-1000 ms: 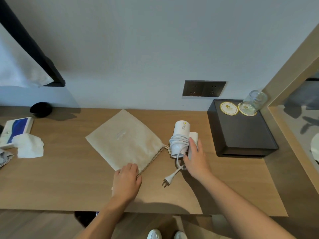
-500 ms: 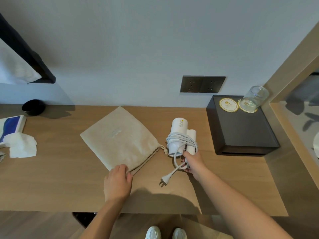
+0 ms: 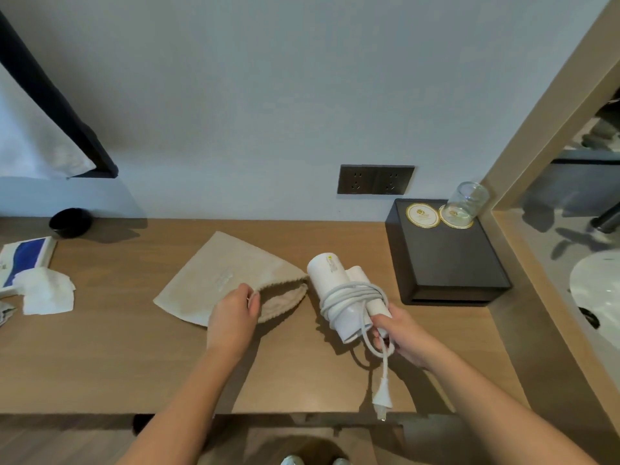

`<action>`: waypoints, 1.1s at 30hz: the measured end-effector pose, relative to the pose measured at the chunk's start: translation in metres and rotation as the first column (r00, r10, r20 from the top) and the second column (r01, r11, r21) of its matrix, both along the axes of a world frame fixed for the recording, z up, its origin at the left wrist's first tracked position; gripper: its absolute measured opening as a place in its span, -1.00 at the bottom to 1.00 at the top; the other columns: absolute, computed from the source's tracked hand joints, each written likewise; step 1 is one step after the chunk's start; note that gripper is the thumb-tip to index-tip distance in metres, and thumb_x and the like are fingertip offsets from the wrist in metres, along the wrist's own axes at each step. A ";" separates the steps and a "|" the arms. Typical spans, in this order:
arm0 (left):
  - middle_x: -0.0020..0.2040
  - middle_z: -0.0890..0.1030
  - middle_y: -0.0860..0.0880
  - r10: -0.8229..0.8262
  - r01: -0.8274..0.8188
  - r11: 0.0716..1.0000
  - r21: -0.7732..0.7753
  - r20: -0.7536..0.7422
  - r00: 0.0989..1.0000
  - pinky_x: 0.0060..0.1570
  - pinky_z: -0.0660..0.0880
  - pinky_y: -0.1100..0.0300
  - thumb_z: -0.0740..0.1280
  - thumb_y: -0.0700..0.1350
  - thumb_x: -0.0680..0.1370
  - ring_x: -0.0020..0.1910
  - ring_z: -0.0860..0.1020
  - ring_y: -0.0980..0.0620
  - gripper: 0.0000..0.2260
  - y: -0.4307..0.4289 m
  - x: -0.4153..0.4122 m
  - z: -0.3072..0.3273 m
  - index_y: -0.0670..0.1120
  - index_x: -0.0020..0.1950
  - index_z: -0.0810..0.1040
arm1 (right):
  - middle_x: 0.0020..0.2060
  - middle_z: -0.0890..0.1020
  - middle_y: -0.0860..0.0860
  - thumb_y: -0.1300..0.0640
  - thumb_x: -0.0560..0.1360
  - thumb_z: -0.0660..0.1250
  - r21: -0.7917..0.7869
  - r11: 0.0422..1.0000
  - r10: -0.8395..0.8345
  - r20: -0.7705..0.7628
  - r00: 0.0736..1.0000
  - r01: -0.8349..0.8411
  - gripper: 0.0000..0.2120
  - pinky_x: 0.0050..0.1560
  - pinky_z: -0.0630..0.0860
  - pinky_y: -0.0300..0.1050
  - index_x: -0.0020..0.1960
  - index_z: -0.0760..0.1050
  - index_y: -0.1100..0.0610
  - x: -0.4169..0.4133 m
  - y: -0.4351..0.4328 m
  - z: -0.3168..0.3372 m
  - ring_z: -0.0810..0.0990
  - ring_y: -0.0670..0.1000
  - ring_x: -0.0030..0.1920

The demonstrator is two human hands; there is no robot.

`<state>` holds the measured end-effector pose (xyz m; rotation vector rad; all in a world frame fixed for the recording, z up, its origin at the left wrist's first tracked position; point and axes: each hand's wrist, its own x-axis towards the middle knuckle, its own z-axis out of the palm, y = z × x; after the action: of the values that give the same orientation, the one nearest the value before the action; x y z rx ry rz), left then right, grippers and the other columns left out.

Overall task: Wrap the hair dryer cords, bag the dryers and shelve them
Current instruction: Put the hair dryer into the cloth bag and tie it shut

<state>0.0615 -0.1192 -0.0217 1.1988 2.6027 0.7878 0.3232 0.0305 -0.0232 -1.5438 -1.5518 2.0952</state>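
A white folded hair dryer [image 3: 330, 280] with its cord [image 3: 349, 298] coiled round it is lifted off the wooden desk [image 3: 100, 357], nozzle pointing up and left. My right hand [image 3: 402, 337] grips its handle end. The plug [image 3: 382, 399] dangles below the hand near the desk's front edge. A beige drawstring bag [image 3: 214, 276] lies on the desk to the left of the dryer. My left hand [image 3: 233, 318] pinches the bag's upper rim and holds its mouth open toward the dryer.
A black box [image 3: 446, 263] with two round coasters and a tilted glass [image 3: 468, 203] stands at the right. A wall socket plate [image 3: 375, 179] is behind. Tissue [image 3: 47, 290], a blue-white packet [image 3: 25, 256] and a black bowl [image 3: 70, 222] sit at the left. A washbasin [image 3: 600, 290] lies far right.
My right hand has lifted the dryer off the desk, and the plug now hangs free. My left hand has raised the bag's rim, opening its mouth.
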 end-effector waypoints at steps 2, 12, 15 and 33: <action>-0.37 0.51 -0.02 -0.029 0.028 0.999 -0.016 -0.019 0.999 -0.45 0.30 0.15 0.25 -0.11 0.60 -0.40 0.46 0.00 -0.83 0.008 0.008 0.006 -0.12 -0.17 0.47 | -0.37 0.48 0.10 0.28 0.59 0.21 -0.046 0.998 0.038 -0.034 0.999 -0.040 -0.84 -0.41 0.46 -0.16 0.16 0.41 0.20 0.007 -0.002 0.012 0.45 0.00 -0.45; -0.29 0.55 -0.08 -0.164 0.154 0.984 -0.092 -0.105 0.981 -0.35 0.39 0.06 0.18 -0.07 0.62 -0.30 0.51 -0.13 -0.81 0.026 0.042 0.020 -0.13 -0.11 0.45 | -0.38 0.52 0.05 0.26 0.55 0.24 -0.105 0.974 0.201 0.013 0.980 -0.199 -0.79 -0.34 0.50 -0.16 0.18 0.39 0.15 0.009 -0.017 0.016 0.48 -0.03 -0.44; -0.30 0.51 -0.02 -0.223 0.207 0.971 -0.124 -0.139 0.965 -0.38 0.35 0.08 0.15 -0.04 0.64 -0.34 0.48 -0.07 -0.80 0.032 0.046 0.024 -0.09 -0.14 0.40 | -0.29 0.55 0.04 0.21 0.54 0.27 -0.016 0.958 0.288 0.054 0.956 -0.288 -0.79 -0.28 0.53 -0.17 0.16 0.39 0.08 0.006 -0.022 0.017 0.52 -0.06 -0.39; -0.18 0.58 0.08 -0.528 0.553 0.830 0.074 -0.218 0.821 -0.33 0.47 0.19 0.09 0.10 0.57 -0.27 0.54 0.06 -0.72 0.021 0.056 0.028 0.00 -0.02 0.52 | -0.29 0.51 0.05 0.18 0.54 0.27 -0.030 0.992 0.122 -0.011 0.992 -0.123 -0.78 -0.26 0.49 -0.10 0.18 0.42 0.13 -0.014 -0.039 0.002 0.48 -0.03 -0.35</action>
<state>0.1179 -0.0978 0.0067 2.0179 2.1577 0.7559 0.3094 -0.0088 -0.0216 -1.4817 -1.6586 2.1970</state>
